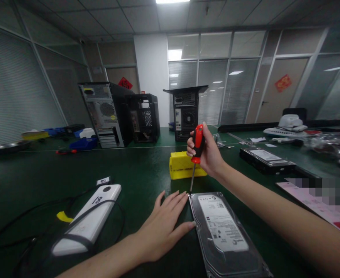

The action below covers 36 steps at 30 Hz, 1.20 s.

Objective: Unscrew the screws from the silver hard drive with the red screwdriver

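Observation:
A silver hard drive (236, 227) with a white label lies on the green table in front of me. My right hand (206, 148) is wrapped round the handle of a red and black screwdriver (198, 141), held upright. The screwdriver's tip meets the far left corner of the drive; whether it sits in a screw there is too small to tell. My left hand (166, 224) lies flat on the table at the drive's left side, fingers spread, thumb at its edge. Behind the screwdriver stands a yellow plastic box (178, 166).
A white power bank-like block (100, 212) marked 18 with a black cable lies left. Computer cases (120, 112) stand at the back. More hard drives (265, 158), a pink sheet (308, 200) and plastic bags (332, 141) are on the right. A blue bin (83, 143) is back left.

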{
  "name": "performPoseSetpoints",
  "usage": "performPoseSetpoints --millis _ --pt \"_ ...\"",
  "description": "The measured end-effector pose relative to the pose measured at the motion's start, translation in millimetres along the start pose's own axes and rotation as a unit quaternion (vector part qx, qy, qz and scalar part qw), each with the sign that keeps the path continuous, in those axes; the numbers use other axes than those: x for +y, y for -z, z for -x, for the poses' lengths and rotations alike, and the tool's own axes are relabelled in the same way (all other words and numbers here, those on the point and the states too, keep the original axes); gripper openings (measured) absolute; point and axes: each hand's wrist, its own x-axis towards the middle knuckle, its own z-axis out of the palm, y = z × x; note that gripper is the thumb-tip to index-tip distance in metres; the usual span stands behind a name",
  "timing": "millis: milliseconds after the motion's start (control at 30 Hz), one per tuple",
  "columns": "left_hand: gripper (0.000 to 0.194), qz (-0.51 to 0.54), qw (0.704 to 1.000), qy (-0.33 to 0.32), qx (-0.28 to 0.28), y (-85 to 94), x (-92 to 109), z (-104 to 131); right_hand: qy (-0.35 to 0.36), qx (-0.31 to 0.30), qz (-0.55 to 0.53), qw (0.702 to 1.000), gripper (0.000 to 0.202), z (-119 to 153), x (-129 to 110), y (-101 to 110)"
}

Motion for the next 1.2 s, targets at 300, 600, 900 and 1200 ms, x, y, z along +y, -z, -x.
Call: performPoseSetpoints --millis 300,600,900,1200 --pt "0.062 -0.001 1.000 0.001 -0.003 0.5 0 -1 0.021 0.017 0.048 0.998 0.032 0 2 -6" --pt "0.044 0.098 0.986 0.035 0.127 -5.7 -6 -14 0.039 0.032 0.023 0.998 0.038 -11 -17 -6" --pt "0.020 0.116 0.987 -0.014 0.114 8.1 -23 -45 0.048 0.017 0.124 0.991 0.037 -4 -53 -1" --pt "0.022 0.043 0.993 -0.076 0.084 16.8 -16 -48 0.051 0.041 0.123 0.990 0.037 11 -60 8"
